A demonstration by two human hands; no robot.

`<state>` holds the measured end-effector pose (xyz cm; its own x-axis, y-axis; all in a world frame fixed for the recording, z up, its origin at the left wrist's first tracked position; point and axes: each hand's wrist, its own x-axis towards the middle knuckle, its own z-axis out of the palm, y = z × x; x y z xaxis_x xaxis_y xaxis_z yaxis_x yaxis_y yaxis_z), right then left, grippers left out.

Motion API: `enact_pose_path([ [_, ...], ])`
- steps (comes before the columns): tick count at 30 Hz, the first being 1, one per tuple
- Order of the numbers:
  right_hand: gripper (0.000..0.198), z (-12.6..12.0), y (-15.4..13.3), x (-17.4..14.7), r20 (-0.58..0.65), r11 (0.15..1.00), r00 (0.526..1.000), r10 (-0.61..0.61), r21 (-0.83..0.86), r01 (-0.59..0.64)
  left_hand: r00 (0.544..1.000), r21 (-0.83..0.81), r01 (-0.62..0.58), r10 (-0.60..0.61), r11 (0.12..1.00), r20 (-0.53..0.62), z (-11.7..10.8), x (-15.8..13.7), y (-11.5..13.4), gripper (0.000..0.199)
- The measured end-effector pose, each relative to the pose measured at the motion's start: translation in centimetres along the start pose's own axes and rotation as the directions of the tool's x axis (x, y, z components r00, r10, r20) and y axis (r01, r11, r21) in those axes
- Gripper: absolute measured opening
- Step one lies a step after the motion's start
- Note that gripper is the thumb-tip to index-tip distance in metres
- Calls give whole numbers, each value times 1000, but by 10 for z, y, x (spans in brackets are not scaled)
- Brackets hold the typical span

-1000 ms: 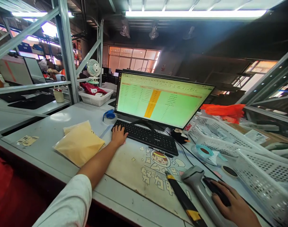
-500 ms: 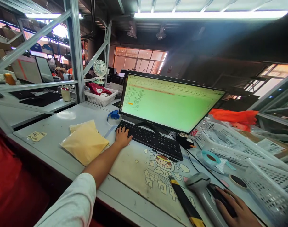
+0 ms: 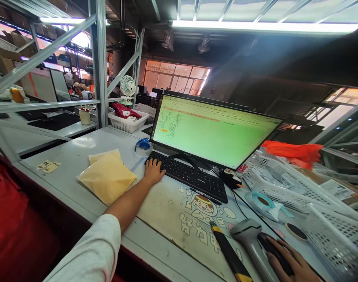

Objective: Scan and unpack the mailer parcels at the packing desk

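My left hand (image 3: 153,171) rests with its fingers spread on the left end of a black keyboard (image 3: 189,176). Behind the keyboard a monitor (image 3: 214,129) shows a green spreadsheet. At the lower right my right hand (image 3: 288,264) covers a black mouse (image 3: 271,247), fingers laid over it. A grey barcode scanner (image 3: 250,241) lies just left of the mouse. A black and yellow utility knife (image 3: 228,253) lies left of the scanner on a worn desk mat (image 3: 179,213) with a cartoon print.
Yellow padded envelopes (image 3: 106,177) lie left of my forearm. A blue tape roll (image 3: 143,146) sits by the keyboard's far left. White mesh baskets (image 3: 322,213) and a teal tape dispenser (image 3: 265,201) crowd the right side. A steel rack post (image 3: 99,66) stands at the back left.
The spreadsheet on the monitor changed from a sheet with an orange column to a mostly blank green one. The view drifted slightly left and down. Both hands stayed in place.
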<state>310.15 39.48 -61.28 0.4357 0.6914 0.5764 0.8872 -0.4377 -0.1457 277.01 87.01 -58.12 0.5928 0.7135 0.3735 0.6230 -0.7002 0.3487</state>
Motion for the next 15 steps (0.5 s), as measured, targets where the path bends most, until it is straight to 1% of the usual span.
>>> enact_pose_path([
  [4,59,1,1,1,-41,1000,999,-17,-10,16,1000,-5,0,0,1000,-12,3,1,0,57],
  [7,54,-3,1,2,-10,998,999,-53,-14,53,1000,-13,-4,3,1000,-13,5,1,-2,57],
  [9,52,-5,1,3,-9,997,997,-71,-20,71,1000,-19,-7,7,1000,-11,5,1,-2,56],
  [12,52,-5,0,2,-49,997,997,-65,-32,64,1000,-22,-4,4,1000,-11,2,0,-2,54],
  [15,51,-4,-1,2,-58,997,997,-56,-56,53,1000,-23,-3,3,1000,-11,-1,-1,-1,52],
])
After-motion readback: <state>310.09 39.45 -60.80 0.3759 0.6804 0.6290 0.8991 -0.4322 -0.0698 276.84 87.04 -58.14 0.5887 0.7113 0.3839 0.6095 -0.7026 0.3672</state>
